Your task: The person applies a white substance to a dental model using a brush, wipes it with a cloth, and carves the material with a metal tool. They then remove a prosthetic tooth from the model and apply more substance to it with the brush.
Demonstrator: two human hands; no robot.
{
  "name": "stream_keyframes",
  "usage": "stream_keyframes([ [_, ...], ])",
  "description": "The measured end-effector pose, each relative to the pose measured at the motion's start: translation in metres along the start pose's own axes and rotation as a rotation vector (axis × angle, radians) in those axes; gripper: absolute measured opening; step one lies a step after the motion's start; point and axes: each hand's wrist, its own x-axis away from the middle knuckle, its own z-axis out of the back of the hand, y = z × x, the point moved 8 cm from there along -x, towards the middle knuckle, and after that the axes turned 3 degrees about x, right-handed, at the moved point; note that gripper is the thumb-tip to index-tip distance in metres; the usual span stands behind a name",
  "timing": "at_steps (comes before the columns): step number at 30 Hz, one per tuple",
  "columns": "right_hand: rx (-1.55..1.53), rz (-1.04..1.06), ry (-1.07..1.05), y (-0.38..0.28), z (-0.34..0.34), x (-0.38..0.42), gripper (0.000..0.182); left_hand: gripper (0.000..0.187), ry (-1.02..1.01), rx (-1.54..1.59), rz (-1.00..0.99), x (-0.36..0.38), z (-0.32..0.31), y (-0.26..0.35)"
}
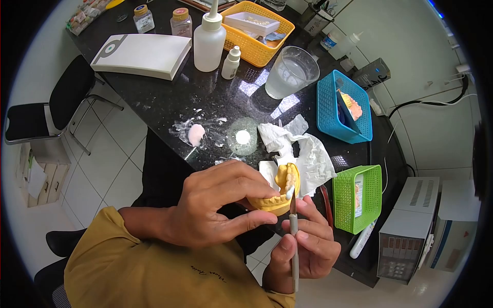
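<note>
My left hand (218, 200) pinches a yellow dental model (271, 205) between thumb and fingers, over the table's near edge. A row of teeth runs along its arch, with a paler section on the right side and a white bit near the front. My right hand (305, 244) grips a slim grey-handled tool (294, 231), held upright with its narrow, brownish pointed tip right at the model's white teeth. Just beyond the model lies crumpled white tissue (313, 159). A pink powder mound (196, 135) and a white powder mound (243, 137) sit farther left.
A glass of cloudy liquid (291, 74), a squeeze bottle (209, 43) and a small dropper bottle (231, 62) stand farther back. Baskets in yellow (246, 43), blue (344, 131) and green (354, 226) line the back and right. A white box (144, 54) lies back left.
</note>
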Motion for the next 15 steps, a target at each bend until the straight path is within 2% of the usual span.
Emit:
stream_keyframes([
  [15,0.019,0.035,-0.005,0.0011,-0.0015,0.0007,0.026,0.034,0.019,-0.049,-0.047,-0.0004,0.0036,0.0053],
])
